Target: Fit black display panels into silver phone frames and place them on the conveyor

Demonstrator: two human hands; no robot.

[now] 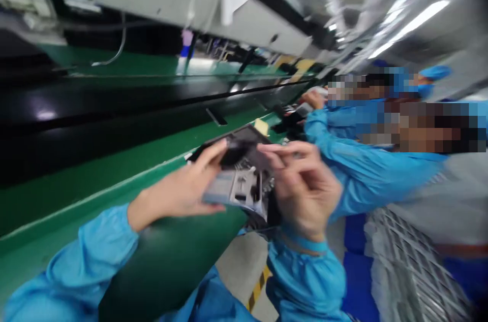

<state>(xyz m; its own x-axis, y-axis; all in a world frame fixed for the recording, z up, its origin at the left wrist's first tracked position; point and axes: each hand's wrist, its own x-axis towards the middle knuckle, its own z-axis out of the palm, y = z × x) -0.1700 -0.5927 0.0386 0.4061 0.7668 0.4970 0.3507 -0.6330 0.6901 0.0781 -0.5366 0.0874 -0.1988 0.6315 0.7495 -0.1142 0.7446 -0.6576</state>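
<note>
A grey metal block (221, 187) with cutouts and small fittings sits in front of me, tilted and blurred, with a dark flat panel (249, 134) behind it. My left hand (183, 182) is closed around the block's left side, thumb low at the near edge and fingers over the top by a black part (234, 152). On the other side my right hand (305, 180) is in a pinch, its fingertips over the dark panel. Whatever those fingertips hold is too small or blurred to make out.
A long black conveyor belt (95, 103) runs along the green bench (41, 240). A small dark strip (216, 117) and a yellow block (261, 127) lie beyond my hands. Co-workers in blue sleeves (373, 172) sit close on the right, beside grey racks (415, 256).
</note>
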